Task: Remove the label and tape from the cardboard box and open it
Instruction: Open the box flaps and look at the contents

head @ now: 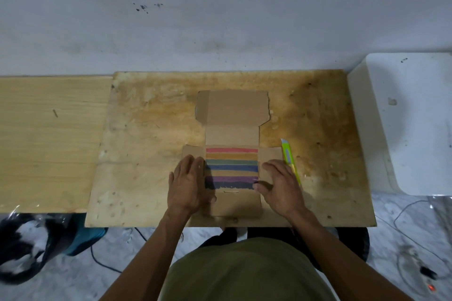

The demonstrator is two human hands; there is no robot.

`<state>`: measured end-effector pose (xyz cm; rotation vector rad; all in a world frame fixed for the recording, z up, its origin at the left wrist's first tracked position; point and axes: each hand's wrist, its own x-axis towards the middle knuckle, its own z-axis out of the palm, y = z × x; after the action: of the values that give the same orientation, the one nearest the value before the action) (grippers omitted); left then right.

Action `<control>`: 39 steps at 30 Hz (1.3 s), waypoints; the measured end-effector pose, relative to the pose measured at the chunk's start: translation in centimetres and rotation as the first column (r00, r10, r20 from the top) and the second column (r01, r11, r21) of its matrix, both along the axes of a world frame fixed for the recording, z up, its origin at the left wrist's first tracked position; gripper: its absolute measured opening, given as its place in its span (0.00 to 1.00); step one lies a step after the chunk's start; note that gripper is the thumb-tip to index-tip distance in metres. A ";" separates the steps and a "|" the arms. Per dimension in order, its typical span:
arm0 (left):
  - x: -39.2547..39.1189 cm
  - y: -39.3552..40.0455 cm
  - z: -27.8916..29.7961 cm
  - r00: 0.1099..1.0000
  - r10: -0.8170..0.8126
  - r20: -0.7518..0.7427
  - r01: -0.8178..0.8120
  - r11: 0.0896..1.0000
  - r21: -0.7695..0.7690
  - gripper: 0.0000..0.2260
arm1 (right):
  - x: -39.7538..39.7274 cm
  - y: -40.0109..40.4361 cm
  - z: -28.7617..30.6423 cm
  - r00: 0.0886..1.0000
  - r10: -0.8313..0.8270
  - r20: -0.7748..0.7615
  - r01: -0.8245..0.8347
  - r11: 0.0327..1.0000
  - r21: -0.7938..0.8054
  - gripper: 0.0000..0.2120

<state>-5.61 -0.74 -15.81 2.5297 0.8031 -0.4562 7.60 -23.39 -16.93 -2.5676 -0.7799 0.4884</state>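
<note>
The cardboard box [232,115] lies unfolded and flat in the middle of the plywood board [146,129]. Its lid flap points away from me, and its centre panel shows coloured stripes from pink to dark blue. My left hand [188,183] rests palm down on the left side flap, fingers together. My right hand [281,186] presses flat on the right side flap, thumb at the striped panel's edge. Neither hand holds anything. No label or tape shows on the box.
A yellow-green utility knife [289,160] lies just right of my right hand. A lighter wooden table [49,134] adjoins on the left, and a white surface [411,117] stands at the right. Bags [36,247] and cables lie on the floor below.
</note>
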 end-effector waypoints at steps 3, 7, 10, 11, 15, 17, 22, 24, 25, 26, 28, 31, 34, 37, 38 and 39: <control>0.0 -0.2 0.4 0.988 0.140 0.070 -0.138 0.990 -0.034 0.50 | 0.2 0.4 0.2 0.988 -0.152 -0.001 0.151 0.984 0.098 0.25; -0.1 -0.2 0.8 0.944 0.307 0.120 -0.292 0.948 -0.125 0.48 | 0.3 0.6 0.4 0.946 -0.315 -0.072 0.323 0.933 0.157 0.25; 0.4 0.0 1.3 0.914 0.369 0.172 -0.338 0.923 -0.182 0.44 | 1.1 0.9 0.6 0.928 -0.368 -0.066 0.373 0.908 0.188 0.23; 0.8 0.2 1.5 0.910 0.371 0.184 -0.339 0.923 -0.184 0.44 | 1.8 1.2 0.7 0.922 -0.381 -0.069 0.387 0.902 0.193 0.23; 4.4 2.2 2.2 0.881 0.422 0.212 -0.379 0.900 -0.217 0.39 | 5.9 4.1 1.5 0.863 -0.466 -0.194 0.496 0.856 0.148 0.25; 7.0 3.4 2.6 0.853 0.485 0.194 -0.430 0.863 -0.265 0.34 | 8.5 6.1 2.1 0.813 -0.493 -0.309 0.546 0.831 0.110 0.25; 13.2 6.9 2.9 0.782 0.613 0.113 -0.539 0.756 -0.372 0.26 | 13.7 9.5 2.0 0.706 -0.528 -0.471 0.615 0.787 0.041 0.24; 14.9 8.0 2.6 0.730 0.678 0.085 -0.596 0.694 -0.404 0.22 | 14.8 10.5 1.3 0.691 -0.544 -0.476 0.635 0.772 0.039 0.22; 15.5 8.4 2.4 0.684 0.727 0.063 -0.631 0.633 -0.448 0.20 | 15.2 10.8 1.0 0.674 -0.555 -0.488 0.655 0.755 0.046 0.21; 16.0 8.6 2.4 0.640 0.767 0.038 -0.655 0.571 -0.495 0.19 | 15.4 11.1 0.8 0.650 -0.566 -0.507 0.678 0.733 0.051 0.19; 16.7 9.1 2.3 0.583 0.812 0.004 -0.682 0.492 -0.541 0.17 | 15.7 11.5 0.5 0.603 -0.578 -0.549 0.723 0.687 0.071 0.13; 16.9 9.3 2.4 0.597 0.802 0.033 -0.671 0.521 -0.527 0.14 | 15.6 11.5 0.6 0.573 -0.574 -0.586 0.757 0.644 0.110 0.07; 16.4 9.3 3.0 0.580 0.813 0.051 -0.655 0.502 -0.565 0.11 | 15.1 10.9 1.3 0.604 -0.545 -0.581 0.744 0.648 0.166 0.07; 15.2 9.1 3.6 0.560 0.828 0.028 -0.615 0.439 -0.655 0.07 | 14.2 10.1 2.0 0.605 -0.482 -0.633 0.728 0.657 0.195 0.06; 14.7 9.0 3.9 0.558 0.830 0.019 -0.602 0.420 -0.679 0.07 | 13.8 9.8 2.2 0.602 -0.463 -0.650 0.721 0.665 0.194 0.06; 14.2 8.8 4.1 0.557 0.830 0.011 -0.591 0.405 -0.698 0.07 | 13.4 9.6 2.4 0.598 -0.451 -0.662 0.717 0.671 0.190 0.06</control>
<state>8.57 8.06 -11.66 1.3396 1.2491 0.0737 21.02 -13.81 -14.50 -1.8969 0.2153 0.6957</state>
